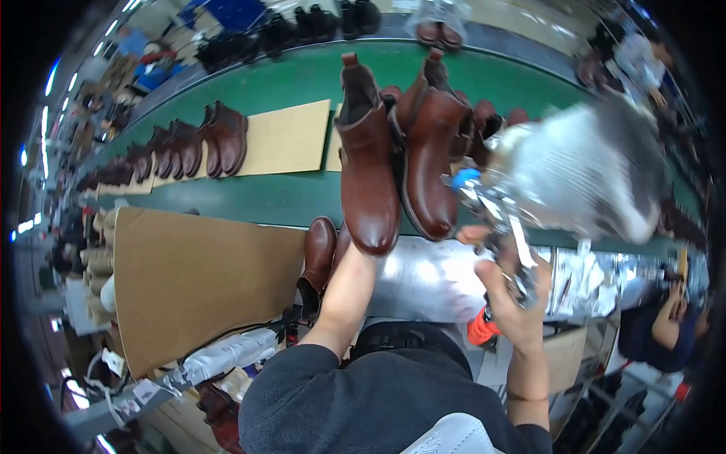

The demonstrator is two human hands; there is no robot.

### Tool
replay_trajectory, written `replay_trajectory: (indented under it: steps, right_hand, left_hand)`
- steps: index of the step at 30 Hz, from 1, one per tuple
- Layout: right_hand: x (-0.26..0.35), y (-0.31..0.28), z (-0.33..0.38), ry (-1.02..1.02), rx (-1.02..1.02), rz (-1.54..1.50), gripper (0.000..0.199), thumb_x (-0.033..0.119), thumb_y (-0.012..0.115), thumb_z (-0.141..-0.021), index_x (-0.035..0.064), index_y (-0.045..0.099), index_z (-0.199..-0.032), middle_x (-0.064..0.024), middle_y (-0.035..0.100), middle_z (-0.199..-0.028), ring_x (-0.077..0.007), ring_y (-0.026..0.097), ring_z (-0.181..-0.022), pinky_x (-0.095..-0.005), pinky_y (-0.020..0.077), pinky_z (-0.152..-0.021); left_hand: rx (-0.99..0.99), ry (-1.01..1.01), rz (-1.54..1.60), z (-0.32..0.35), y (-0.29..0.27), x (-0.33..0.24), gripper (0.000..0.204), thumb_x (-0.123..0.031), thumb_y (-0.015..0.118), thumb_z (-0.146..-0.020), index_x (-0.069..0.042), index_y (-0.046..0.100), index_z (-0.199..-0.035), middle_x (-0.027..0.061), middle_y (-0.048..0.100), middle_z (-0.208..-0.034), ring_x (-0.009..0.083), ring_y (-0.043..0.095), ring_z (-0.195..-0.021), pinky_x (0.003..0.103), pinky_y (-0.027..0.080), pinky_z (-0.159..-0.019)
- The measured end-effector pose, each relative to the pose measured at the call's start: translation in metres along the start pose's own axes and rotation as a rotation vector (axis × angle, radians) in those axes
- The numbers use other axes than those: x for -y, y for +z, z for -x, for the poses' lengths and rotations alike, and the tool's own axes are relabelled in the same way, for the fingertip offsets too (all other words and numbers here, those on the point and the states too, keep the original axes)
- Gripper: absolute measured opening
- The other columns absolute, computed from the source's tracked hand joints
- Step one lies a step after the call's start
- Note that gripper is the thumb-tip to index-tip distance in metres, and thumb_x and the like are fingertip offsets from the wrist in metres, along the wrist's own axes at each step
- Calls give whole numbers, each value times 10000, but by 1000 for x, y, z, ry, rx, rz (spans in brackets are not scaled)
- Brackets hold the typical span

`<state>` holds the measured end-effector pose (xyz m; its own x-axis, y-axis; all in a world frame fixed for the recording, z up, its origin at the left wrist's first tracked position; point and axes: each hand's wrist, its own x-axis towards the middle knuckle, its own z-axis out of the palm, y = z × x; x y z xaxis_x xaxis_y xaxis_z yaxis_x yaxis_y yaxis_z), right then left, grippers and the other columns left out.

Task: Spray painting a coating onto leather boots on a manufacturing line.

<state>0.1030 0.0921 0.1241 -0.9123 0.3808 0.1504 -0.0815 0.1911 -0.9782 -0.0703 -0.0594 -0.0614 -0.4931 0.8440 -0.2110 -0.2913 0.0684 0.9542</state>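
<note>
Boots (368, 181), a shiny brown ankle-high pair, stand out at the centre of the frame, toes toward the lower edge and pull loops at the top. A bare left forearm (349, 291) rises from the lower centre and passes behind the toe of the left-hand boot; the left grip is hidden there, so I cannot tell how it is set. At centre right, the right grip (518, 291) is closed around a metal spray gun (508, 250), its blue end (466, 178) beside the right-hand boot. An orange coil (482, 328) hangs just below that grip. To the upper right of the gun is a large white and grey bundle (586, 170), too blurred to make out

Across the upper half runs a long green surface (276, 83). More brown boots (178, 147) line its left side, next to a flat cardboard sheet (291, 136), and black shoes (314, 24) sit along the top edge of the frame. A large cardboard panel (204, 280) fills the lower left, with another brown shoe (321, 242) at its right end. Shiny metal sheeting (423, 280) lies below the pair. A co-worker's arm (665, 325) shows at the right edge
</note>
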Motion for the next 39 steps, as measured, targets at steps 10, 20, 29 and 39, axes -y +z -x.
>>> replay_trajectory:
  steps: [10,20,29,39]
  right_hand:
    - [-85,-44,15,390,-395,-6,188,137,583,-912,-36,586,-985,-76,634,-901,-137,595,-836,-271,472,-757]
    - [-178,-62,41,787,-482,-20,345,210,505,-957,-44,444,-1182,-162,592,-994,-237,623,-860,-359,551,-731]
    - [-180,-37,0,804,-297,-19,339,213,508,-959,-31,428,-1181,-151,582,-996,-246,614,-917,-379,540,-774]
    - [-182,-43,37,801,-356,-45,291,167,517,-950,-43,486,-1149,-152,599,-993,-241,626,-897,-357,540,-761]
  left_hand:
    - [-80,121,66,-49,-219,-51,432,-156,489,-958,-55,403,-1369,75,485,-1330,142,473,-1182,298,366,-1027]
    - [-294,113,221,-98,-375,-4,430,-162,482,-963,-55,402,-1371,73,482,-1338,138,470,-1190,296,362,-1032]
    - [-332,-296,-312,-72,-537,33,360,-281,544,-898,-134,556,-1226,14,577,-1203,181,585,-1000,408,513,-824]
    - [-335,-419,-1460,-145,-335,-118,709,-558,611,-749,-132,482,-1301,197,517,-1280,399,478,-1165,452,400,-965]
